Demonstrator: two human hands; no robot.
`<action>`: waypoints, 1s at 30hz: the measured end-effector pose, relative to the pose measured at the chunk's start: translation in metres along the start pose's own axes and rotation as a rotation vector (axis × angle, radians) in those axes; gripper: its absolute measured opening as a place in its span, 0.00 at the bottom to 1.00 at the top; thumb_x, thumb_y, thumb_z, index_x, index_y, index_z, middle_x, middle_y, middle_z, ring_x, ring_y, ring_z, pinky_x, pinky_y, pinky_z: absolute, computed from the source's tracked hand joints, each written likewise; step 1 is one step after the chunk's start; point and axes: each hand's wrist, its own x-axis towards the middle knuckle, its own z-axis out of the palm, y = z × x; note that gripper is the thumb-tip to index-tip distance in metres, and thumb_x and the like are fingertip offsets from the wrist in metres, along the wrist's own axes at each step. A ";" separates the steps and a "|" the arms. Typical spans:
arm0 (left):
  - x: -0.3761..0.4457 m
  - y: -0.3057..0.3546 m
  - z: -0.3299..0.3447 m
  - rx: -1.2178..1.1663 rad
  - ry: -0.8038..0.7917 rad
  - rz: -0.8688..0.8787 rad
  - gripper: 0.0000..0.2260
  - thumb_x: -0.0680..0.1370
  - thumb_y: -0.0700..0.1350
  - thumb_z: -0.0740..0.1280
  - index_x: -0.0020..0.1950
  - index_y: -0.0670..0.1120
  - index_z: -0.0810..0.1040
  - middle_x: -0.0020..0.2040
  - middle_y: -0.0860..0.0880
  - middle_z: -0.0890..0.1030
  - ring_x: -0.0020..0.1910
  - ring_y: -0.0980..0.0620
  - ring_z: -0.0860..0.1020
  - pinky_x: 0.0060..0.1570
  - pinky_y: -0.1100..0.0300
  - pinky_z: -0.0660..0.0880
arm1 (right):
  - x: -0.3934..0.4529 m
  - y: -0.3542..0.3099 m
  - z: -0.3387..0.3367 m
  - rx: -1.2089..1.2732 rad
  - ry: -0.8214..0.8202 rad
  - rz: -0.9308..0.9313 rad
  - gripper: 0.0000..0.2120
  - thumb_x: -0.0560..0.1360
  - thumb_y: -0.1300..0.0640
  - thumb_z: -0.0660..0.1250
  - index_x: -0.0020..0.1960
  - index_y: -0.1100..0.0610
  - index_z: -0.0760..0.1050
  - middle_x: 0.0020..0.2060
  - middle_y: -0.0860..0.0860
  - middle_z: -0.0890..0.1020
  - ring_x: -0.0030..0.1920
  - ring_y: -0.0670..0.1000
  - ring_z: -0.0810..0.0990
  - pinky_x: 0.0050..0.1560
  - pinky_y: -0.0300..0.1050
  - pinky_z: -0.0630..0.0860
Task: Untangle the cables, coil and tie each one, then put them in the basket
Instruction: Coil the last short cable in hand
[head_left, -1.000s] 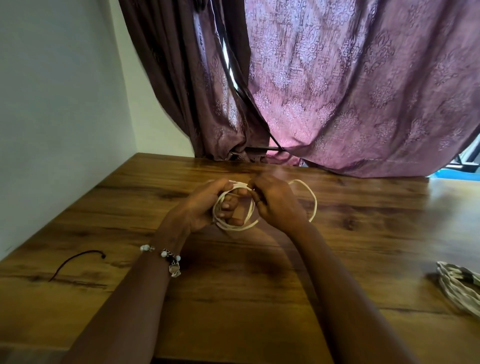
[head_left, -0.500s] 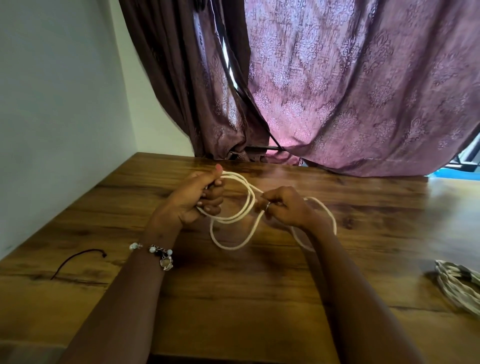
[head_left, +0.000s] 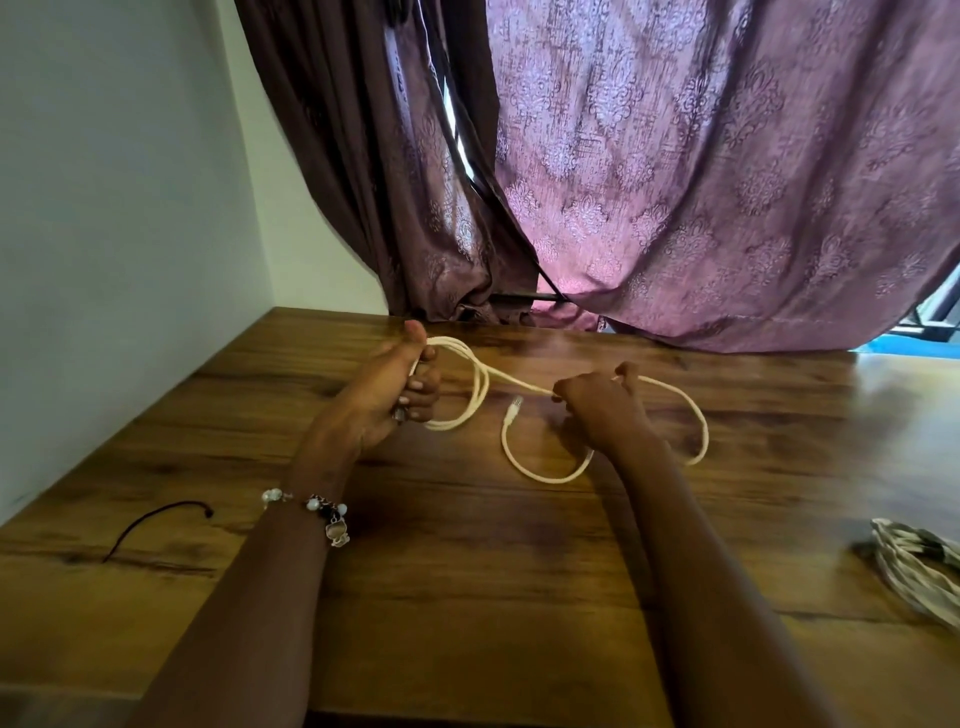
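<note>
I have one cream cable (head_left: 519, 383) in my two hands, both raised just above the wooden worktop (head_left: 467, 571). My left hand (head_left: 387, 397) is closed around a gathered bunch of the cable, thumb up along the top and fingers curled under; I count about two loops hanging from that fist, drooping toward the worktop on its right side. From there a single strand runs across to my right hand (head_left: 605, 410), which pinches it between thumb and fingertips. My hands are apart, with that strand stretched between them.

Beyond my right hand the cable makes one wide loop out to the right, and another loop curves under my right wrist and comes up to the one plug (head_left: 514, 408) I can see, a small pale connector lying free between my hands. The other end of the cable is hidden in my left fist or behind it; I cannot tell which.

On my left wrist is one beaded bracelet (head_left: 322, 512). One thin dark cord (head_left: 156, 525) lies alone on the worktop, well to the left. At the right edge, a woven basket (head_left: 914, 571) shows only partly. Two patterned curtains (head_left: 727, 182) hang behind the worktop.
</note>
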 end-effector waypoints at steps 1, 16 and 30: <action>0.003 0.000 -0.002 -0.033 0.024 0.002 0.18 0.81 0.58 0.52 0.40 0.46 0.66 0.22 0.53 0.61 0.16 0.60 0.56 0.22 0.69 0.55 | -0.001 0.000 -0.002 0.013 0.009 0.006 0.14 0.75 0.59 0.64 0.60 0.52 0.73 0.56 0.51 0.79 0.63 0.53 0.73 0.68 0.60 0.53; 0.009 -0.005 0.007 0.057 0.269 0.305 0.04 0.82 0.43 0.57 0.50 0.49 0.71 0.39 0.49 0.77 0.26 0.59 0.70 0.25 0.66 0.67 | -0.013 -0.061 -0.035 0.146 0.712 -0.590 0.12 0.69 0.62 0.62 0.49 0.58 0.81 0.36 0.54 0.83 0.35 0.56 0.81 0.26 0.42 0.75; -0.005 -0.021 0.025 0.327 -0.289 0.096 0.20 0.82 0.53 0.51 0.43 0.45 0.78 0.22 0.51 0.62 0.19 0.57 0.58 0.25 0.63 0.57 | -0.018 0.002 -0.047 0.910 0.578 -0.292 0.07 0.66 0.66 0.74 0.42 0.57 0.82 0.28 0.53 0.83 0.20 0.47 0.75 0.22 0.37 0.72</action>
